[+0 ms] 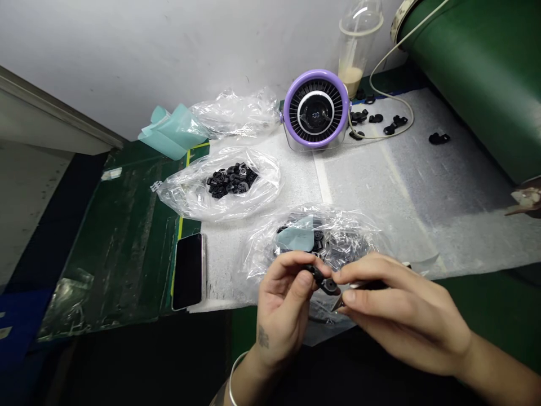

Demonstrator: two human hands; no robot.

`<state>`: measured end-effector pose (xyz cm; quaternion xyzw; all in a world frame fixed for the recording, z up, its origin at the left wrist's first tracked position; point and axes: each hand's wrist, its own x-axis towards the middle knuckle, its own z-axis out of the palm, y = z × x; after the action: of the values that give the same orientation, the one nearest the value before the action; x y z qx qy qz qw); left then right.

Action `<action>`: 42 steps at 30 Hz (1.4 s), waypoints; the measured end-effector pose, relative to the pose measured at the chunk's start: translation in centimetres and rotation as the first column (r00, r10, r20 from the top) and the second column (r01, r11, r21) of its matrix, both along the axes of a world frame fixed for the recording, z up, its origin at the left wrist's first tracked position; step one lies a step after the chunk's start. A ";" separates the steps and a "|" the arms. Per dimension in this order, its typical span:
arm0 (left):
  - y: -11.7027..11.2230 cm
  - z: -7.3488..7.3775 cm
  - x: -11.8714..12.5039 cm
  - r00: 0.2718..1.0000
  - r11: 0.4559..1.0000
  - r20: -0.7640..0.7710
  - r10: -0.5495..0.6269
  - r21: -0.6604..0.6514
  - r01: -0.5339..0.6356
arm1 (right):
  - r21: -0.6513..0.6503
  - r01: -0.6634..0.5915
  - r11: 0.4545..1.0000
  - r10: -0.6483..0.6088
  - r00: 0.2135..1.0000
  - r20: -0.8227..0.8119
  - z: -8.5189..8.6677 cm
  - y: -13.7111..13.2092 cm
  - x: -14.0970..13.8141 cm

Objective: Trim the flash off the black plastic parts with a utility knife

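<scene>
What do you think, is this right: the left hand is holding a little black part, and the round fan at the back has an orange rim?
Not quite: the rim of the round fan is purple, as the head view shows. The left hand is holding a little black part.

The small rounded black part shows dark grey on its round face; the thin pointed metal blade is silver-grey. The round desk fan combines a purple rim, black radial slats, a whitish ring and white digits. Pale turquoise colours the folded thin sheet, deep green the large smooth cylinder. The flat dark-green bench carries a yellow stripe; the broad grey-white covering, a whiter band.
</scene>
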<state>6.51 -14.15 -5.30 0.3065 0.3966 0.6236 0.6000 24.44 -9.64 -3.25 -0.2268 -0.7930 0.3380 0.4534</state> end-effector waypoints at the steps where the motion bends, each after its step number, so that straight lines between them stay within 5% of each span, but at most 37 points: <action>1: 0.0 0.0 -0.1 1.000 1.000 0.029 -0.008 0.012 0.007 | -0.009 0.001 1.000 -0.001 1.000 -0.013 0.1 0.1 0.0; 11: -0.1 -0.3 -0.5 0.980 0.993 0.167 -0.104 0.075 0.092 | -0.112 -0.032 0.993 0.031 0.999 -0.013 -0.1 0.8 1.0; 18: -0.9 0.6 -1.1 0.993 0.994 -0.058 -0.100 0.036 0.102 | -0.113 -0.068 0.991 0.067 0.998 -0.007 0.1 1.2 0.9; 26: -1.3 0.9 -1.8 0.878 0.963 -0.474 0.066 0.261 0.068 | 0.033 -0.043 0.999 0.034 0.971 0.238 1.4 1.6 1.5; 37: -0.8 1.3 -1.9 0.798 0.925 -0.594 0.102 0.352 0.144 | 0.089 -0.057 0.994 0.023 0.940 0.342 2.1 2.0 1.3; 42: -1.1 1.7 -1.1 0.867 0.981 -0.496 0.043 0.184 0.057 | 0.074 -0.099 0.992 0.057 0.900 0.433 2.5 1.9 1.9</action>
<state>5.39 -15.25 -3.64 0.5149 0.4746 0.5566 0.4471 26.35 -7.76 -0.73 -0.2420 -0.8969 0.2597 0.2637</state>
